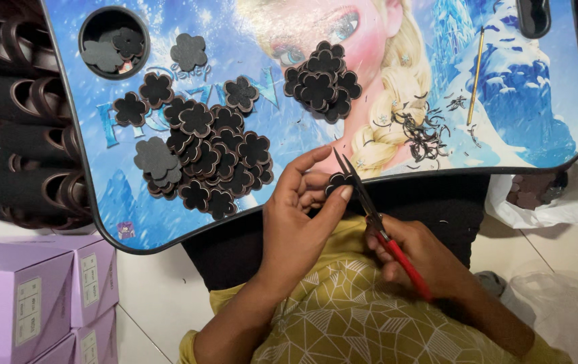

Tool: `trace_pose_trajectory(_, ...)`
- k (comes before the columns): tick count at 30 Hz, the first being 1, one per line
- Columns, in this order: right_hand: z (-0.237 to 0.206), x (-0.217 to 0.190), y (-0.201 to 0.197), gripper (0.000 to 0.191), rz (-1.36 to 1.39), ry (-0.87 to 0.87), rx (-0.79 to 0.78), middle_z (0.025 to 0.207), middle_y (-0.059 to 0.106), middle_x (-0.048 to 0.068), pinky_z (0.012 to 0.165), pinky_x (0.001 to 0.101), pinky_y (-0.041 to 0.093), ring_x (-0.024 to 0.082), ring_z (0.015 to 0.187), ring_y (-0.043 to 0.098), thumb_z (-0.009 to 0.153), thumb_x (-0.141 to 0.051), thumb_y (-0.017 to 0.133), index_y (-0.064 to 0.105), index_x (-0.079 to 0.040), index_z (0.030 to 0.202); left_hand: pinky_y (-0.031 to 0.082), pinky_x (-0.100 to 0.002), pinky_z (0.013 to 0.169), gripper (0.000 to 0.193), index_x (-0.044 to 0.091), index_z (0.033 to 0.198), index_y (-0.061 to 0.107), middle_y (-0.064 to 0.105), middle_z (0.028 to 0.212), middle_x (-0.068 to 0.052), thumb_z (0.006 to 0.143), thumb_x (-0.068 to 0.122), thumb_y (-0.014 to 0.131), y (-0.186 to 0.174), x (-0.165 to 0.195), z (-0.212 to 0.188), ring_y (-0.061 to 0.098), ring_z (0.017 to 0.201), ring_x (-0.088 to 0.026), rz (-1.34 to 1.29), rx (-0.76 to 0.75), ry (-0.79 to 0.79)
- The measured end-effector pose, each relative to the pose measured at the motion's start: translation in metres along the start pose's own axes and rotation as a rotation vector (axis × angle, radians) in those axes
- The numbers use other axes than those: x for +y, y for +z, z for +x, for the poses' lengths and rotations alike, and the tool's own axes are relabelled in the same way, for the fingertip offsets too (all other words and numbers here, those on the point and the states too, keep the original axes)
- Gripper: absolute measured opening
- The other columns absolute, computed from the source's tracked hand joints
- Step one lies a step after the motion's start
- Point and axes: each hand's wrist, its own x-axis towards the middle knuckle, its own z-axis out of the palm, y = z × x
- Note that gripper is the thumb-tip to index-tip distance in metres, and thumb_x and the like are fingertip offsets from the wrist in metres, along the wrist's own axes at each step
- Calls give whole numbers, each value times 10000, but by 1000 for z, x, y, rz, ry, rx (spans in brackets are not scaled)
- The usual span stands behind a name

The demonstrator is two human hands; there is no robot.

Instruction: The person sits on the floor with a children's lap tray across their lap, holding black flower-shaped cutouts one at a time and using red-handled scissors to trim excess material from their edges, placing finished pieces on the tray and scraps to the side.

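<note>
White tiled floor (154, 290) under a blue picture-printed lap table (504, 128), lilac boxes (26, 296) stacked beside it.

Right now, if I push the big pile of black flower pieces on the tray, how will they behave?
The pile of flower pieces would probably slide and scatter: the pieces look thin, flat and light, stacked loosely on a glossy tray. They seem unlikely to roll.

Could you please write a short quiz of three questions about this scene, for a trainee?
1. Which hand holds the scissors?
2. True or false: the left hand pinches a black flower piece with its fingers.
3. Where do the black trimmings lie: A) in the round cup hole, B) on the lap table beside the thin yellow stick, C) on the purple boxes?

Key: 1. the right hand; 2. true; 3. B
</note>
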Motion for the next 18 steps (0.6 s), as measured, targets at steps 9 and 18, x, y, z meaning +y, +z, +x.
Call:
trace_pose_trajectory(9, 1, -2, 7, 1057, 178, -10, 32, 721, 498, -6, 521, 272, 377, 96, 598, 445, 675, -989, 481, 570, -25, 1100, 551, -211, 783, 325, -23, 1230, 603, 709, 990, -62, 935, -1, 737, 16, -10, -4, 664, 867, -67, -59, -34, -31)
trace_pose_trajectory(18, 3, 10, 10, 1076, 119, -24, 84, 730, 531, -15, 539, 265, 385, 84, 618, 464, 644, -1025, 412, 565, -39, 1047, 552, -203, 665, 267, -24, 1192, 606, 683, 982, -64, 950, 14, 711, 21, -20, -6, 642, 798, -61, -242, -59, -198)
